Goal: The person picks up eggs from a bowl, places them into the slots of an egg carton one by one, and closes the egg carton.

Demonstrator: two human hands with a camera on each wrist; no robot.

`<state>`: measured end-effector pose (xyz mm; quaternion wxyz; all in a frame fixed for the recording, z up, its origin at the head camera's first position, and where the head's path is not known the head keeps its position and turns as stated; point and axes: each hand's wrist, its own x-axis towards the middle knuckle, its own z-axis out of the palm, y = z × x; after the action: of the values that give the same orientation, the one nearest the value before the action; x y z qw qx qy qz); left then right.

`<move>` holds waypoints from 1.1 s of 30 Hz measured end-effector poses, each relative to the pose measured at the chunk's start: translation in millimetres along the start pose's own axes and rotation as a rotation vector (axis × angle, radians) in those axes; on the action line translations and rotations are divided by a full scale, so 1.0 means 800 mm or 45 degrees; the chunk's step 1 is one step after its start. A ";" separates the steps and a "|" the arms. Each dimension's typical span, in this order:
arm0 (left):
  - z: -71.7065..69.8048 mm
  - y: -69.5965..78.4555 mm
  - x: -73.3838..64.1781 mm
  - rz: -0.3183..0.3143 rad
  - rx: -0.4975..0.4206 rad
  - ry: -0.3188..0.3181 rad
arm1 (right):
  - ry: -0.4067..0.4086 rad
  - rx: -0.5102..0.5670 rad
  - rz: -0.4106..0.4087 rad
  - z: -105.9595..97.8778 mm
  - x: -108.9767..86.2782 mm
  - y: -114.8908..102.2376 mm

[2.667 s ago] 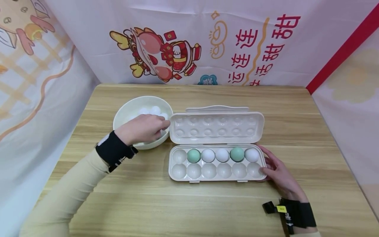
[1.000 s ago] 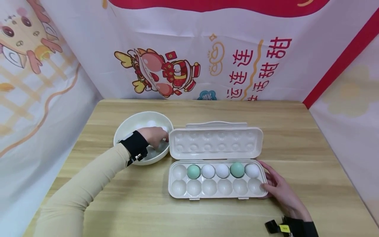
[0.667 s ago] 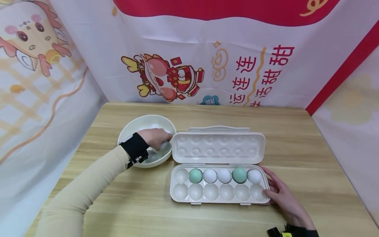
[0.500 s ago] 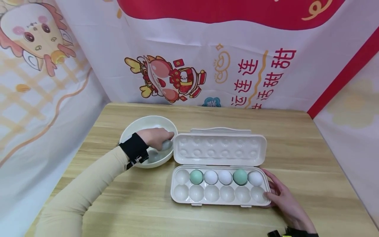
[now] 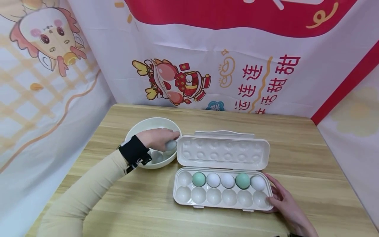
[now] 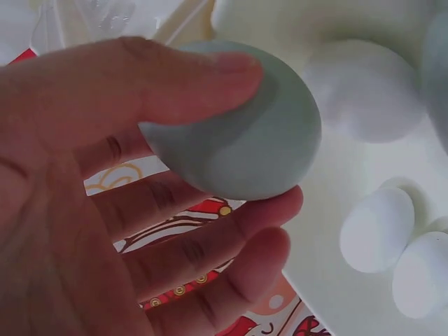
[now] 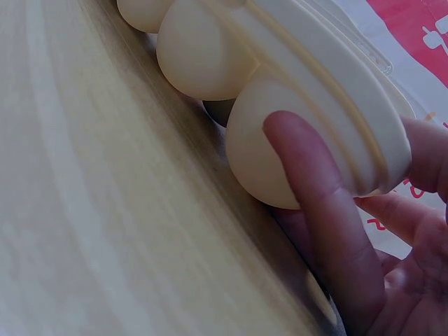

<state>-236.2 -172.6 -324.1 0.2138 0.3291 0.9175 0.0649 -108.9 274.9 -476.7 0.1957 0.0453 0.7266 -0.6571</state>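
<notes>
In the head view my left hand (image 5: 160,138) is over the right side of a cream bowl (image 5: 140,125), pinching a pale green egg (image 5: 171,145). The left wrist view shows the thumb across this egg (image 6: 245,140) and the fingers under it; white eggs (image 6: 378,229) lie in the bowl beyond. To the right is a white egg carton (image 5: 214,196) with its lid (image 5: 223,153) raised. Its back row holds green eggs (image 5: 242,181) and white eggs (image 5: 227,181), with the leftmost cup bare; the front row is bare. My right hand (image 5: 285,202) grips the carton's right end, thumb on the near corner.
Bowl and carton stand close together on a wooden table (image 5: 142,204), the lid's left edge close to the bowl's rim. A printed cloth (image 5: 189,42) hangs behind the table, and more cloth closes in both sides.
My left hand reached down into the bowl, took hold of the green egg and came up toward the right rim. The head view has tilted upward. My right hand has stayed at the carton.
</notes>
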 end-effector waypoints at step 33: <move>0.027 0.066 -0.048 0.113 -0.025 0.278 | -0.024 0.023 -0.029 -0.004 0.000 0.004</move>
<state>-169.3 -156.3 -316.4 0.1126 0.3581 0.9192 0.1186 -108.3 278.4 -479.3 0.1947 0.0327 0.7191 -0.6663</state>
